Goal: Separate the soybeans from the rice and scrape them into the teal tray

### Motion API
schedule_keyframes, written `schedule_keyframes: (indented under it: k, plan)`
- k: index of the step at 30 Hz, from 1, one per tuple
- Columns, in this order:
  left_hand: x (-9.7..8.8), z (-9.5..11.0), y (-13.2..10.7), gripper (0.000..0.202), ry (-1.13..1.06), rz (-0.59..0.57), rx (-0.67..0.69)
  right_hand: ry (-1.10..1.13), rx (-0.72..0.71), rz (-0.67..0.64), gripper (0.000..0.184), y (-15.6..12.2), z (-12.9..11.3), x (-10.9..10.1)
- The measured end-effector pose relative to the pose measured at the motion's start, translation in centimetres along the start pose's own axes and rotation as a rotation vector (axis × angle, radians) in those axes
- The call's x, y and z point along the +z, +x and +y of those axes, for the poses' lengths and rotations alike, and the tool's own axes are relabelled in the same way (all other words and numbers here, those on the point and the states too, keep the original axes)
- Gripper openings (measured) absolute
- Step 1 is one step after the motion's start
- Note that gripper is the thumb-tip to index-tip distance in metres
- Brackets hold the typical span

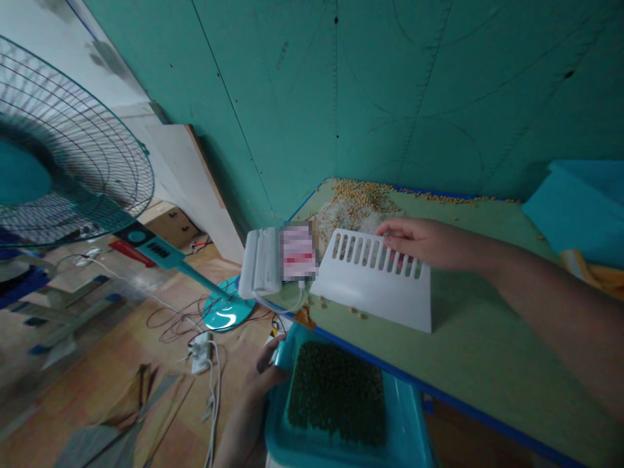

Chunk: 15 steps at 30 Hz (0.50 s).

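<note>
My right hand (412,242) grips the upper edge of a white slotted plastic plate (370,289), which stands tilted on the green tabletop. Some of its fingers show through the slots. Behind it lies a heap of white rice-like grains (329,218), with yellow soybeans (363,193) on and around it. Below the table edge, my left hand (266,374) is closed on the left rim of a turquoise plastic tub (407,406). Small dark green beans (336,390) cover much of the tub's bottom.
A white device (260,263) with a cable sits at the table's left corner, beside a blurred pink-and-white item (298,252). A fan (68,149) stands left. Cables and a power strip (201,352) lie on the floor. A blue bin (580,208) is at right.
</note>
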<state>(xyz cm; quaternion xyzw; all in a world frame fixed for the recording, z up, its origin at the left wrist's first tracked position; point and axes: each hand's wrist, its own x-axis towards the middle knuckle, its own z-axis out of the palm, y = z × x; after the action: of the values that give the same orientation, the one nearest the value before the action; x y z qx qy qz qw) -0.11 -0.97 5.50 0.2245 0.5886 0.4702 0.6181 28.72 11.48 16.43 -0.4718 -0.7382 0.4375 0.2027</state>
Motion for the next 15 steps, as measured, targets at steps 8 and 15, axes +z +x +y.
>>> schedule_keyframes:
  k: [8,15]
  plan:
    - [0.59,0.04,-0.16,0.037,-0.082,-0.023,-0.006,0.054,-0.008,-0.033,0.017,0.10,0.23,0.33]
    - [0.90,0.13,-0.73,0.039,-0.126,-0.018,-0.047,0.089,0.020,-0.062,0.017,0.06,0.16,0.56]
